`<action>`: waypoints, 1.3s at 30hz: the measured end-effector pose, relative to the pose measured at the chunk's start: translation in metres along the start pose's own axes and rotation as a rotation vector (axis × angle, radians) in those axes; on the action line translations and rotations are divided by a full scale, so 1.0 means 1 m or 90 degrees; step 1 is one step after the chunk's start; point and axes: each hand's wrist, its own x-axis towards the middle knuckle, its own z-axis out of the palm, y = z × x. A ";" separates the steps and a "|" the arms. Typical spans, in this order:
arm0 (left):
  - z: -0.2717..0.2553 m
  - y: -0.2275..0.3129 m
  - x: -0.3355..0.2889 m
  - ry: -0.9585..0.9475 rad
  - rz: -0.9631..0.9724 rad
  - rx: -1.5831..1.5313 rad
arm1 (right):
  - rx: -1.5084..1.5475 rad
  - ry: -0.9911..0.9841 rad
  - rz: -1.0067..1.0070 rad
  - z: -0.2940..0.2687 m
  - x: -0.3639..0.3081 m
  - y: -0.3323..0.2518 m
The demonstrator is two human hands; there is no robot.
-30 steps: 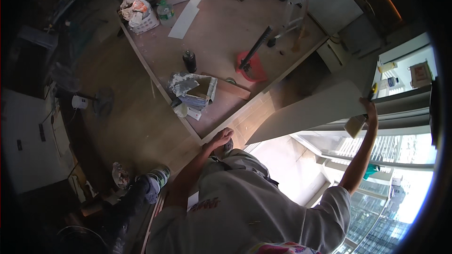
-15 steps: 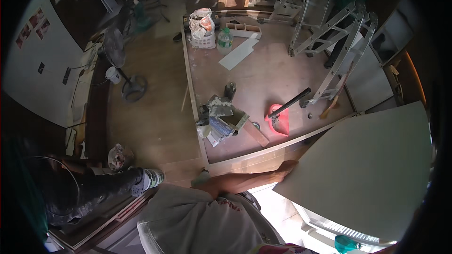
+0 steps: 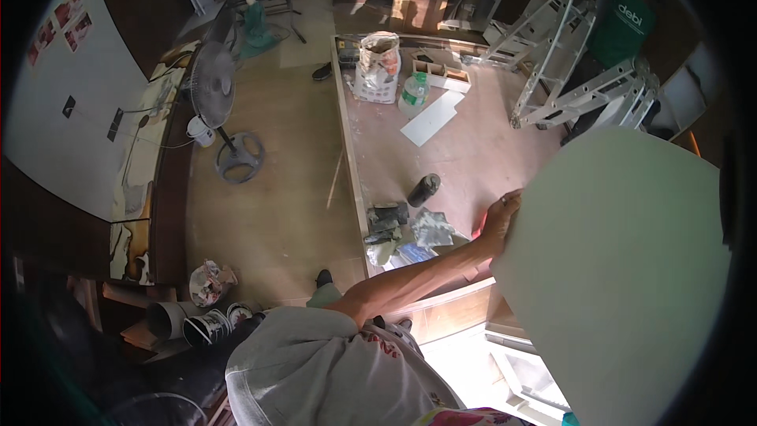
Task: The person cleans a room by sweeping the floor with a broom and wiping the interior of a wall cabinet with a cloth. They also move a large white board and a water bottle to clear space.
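Left hand [image 3: 501, 218] right of centre, fingers curled over the left edge of the panel [image 3: 623, 284], gripping it. Panel: big, pale, flat, fills the right side of the frame, raised above the bench [image 3: 473, 150]. Right hand not visible, so can't tell its fingers. On the bench just left of the hand: rags [image 3: 406, 233], dark can [image 3: 423, 189] lying down. Farther up: white strip [image 3: 432, 117], bottle [image 3: 413, 93], sack [image 3: 377, 67]. Fan [image 3: 217, 95] on the floor, upper left.
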 end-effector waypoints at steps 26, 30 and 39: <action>-0.241 0.491 0.082 0.134 0.391 0.013 | 0.402 -0.155 0.025 0.475 0.095 -0.269; -0.290 0.551 0.156 0.173 0.383 0.055 | 0.396 -0.196 -0.038 0.580 0.126 -0.320; -0.324 0.735 0.291 0.171 0.402 0.030 | 0.396 -0.266 -0.097 0.814 0.195 -0.435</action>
